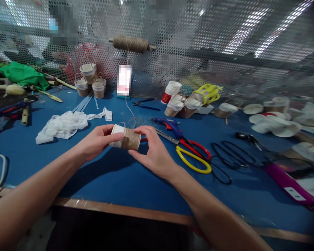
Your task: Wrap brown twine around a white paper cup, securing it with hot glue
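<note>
The person's left hand (96, 142) and right hand (156, 152), both half-curled, pinch opposite ends of a twine-wrapped cup (131, 140), tipped sideways above the blue tabletop (146, 191) near the scissors (176, 142).

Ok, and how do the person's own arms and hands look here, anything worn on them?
The left hand and right hand are ungloved, with five-fingered human shape. No sleeve, watch, bracelet or ring shows on either visible forearm, and no markings stand out.
</note>
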Demonstrator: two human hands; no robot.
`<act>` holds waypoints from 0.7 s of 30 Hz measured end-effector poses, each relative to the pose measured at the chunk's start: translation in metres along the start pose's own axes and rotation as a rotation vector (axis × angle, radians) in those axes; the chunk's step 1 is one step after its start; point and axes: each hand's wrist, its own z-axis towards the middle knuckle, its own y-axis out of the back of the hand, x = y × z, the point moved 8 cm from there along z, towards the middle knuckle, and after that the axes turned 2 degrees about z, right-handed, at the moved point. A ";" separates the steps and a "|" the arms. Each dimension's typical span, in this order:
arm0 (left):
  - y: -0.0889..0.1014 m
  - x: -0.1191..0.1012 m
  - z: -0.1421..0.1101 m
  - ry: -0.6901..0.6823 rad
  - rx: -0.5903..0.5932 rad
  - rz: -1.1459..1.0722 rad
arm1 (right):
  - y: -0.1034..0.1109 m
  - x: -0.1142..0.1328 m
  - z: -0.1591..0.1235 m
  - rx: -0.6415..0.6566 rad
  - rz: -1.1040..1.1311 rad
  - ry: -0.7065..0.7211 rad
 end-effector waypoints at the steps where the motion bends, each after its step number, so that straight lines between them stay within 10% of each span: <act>1: 0.000 0.000 0.000 -0.003 0.009 0.004 | -0.001 0.000 0.000 0.003 -0.003 -0.001; 21: -0.039 0.006 -0.014 0.043 0.377 0.429 | -0.008 -0.035 -0.006 0.060 0.639 -0.537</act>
